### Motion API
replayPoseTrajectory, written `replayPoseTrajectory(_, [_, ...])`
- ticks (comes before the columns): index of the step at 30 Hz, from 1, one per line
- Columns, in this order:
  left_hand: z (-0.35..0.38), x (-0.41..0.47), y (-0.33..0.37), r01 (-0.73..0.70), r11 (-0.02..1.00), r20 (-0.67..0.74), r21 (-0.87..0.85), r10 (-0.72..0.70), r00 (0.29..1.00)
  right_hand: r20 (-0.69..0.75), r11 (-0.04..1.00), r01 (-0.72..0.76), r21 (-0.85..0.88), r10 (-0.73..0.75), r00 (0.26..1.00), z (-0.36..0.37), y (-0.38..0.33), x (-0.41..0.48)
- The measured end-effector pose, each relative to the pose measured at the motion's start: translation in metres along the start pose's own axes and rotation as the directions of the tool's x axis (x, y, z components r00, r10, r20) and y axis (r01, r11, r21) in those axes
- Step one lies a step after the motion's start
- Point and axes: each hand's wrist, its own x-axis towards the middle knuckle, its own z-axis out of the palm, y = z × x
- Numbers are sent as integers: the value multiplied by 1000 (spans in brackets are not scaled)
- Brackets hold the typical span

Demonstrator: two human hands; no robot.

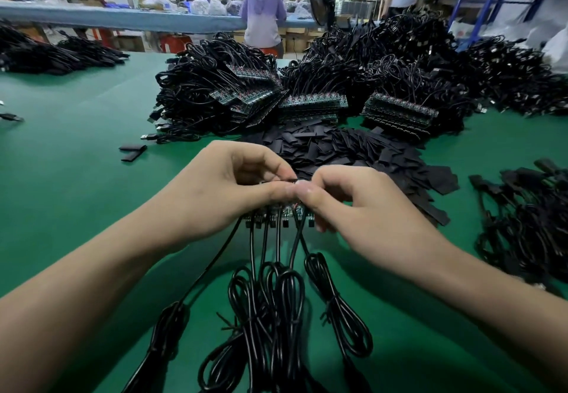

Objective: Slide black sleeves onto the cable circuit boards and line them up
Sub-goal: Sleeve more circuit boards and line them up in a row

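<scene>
The visible body consists of two hands and two forearms. The left hand (pixel 221 189) and the right hand (pixel 362 208) are bare. The left forearm (pixel 92 285) and the right forearm (pixel 476 275) are bare along their whole visible length, up to the frame edge. The fingers (pixel 278 191) are slender, with smooth skin. The thumbnails (pixel 304 190) are short, rounded and plain, trimmed close to the tip. Whether sleeves sit higher on the arms cannot be told.

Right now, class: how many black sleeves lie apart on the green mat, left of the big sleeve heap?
2. One loose sleeve lies on the green mat left of the sleeve heap; the second sleeve just nearer. Others may be hidden.
</scene>
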Motion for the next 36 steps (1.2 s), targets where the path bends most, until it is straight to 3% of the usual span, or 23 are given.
replayPoseTrajectory(3, [2, -1, -3, 17, 995, 4, -94, -17, 1000, -14, 998, 33, 46, -32, 999, 2, 0, 5])
replayPoseTrajectory(8, [2, 0, -7, 18, 999, 99, -31, -15, 995, 34, 978, 15, 207, -22, 999, 2, 4, 1])
replayPoseTrajectory(12, [1, 0, -8, 30, 989, 134, -145, -10, 991, 101, 864, -77, 497, 31, 994, 7, 3, 1])
replayPoseTrajectory(20, [-3, 0, -3, 137, 942, 160, -306, -91, 983, 243, 581, -284, 763, 149, 958, 7, 2, -8])
replayPoseTrajectory(23, [-20, 2, 0, 175, 944, 181, -280, -127, 975, 207, 590, -215, 779, 82, 975, -11, -3, -11])
replayPoseTrajectory(28, [-45, 1, 4, 168, 982, 365, 89, -189, 912, 38, 550, 6, 835, -69, 997, -65, -17, -14])
replayPoseTrajectory(30, [-50, 3, 7, 163, 958, 437, 237, -254, 863, 2, 610, 34, 792, -58, 998, -90, -17, -14])
replayPoseTrajectory(33, [-53, 12, 6, 106, 861, 408, 498, -340, 847, 106, 675, -92, 732, 20, 994, -108, -11, -14])
replayPoseTrajectory(36, [-47, 25, 1, -17, 775, 291, 632, -217, 932, 269, 780, -298, 551, 173, 948, -99, 0, -16])
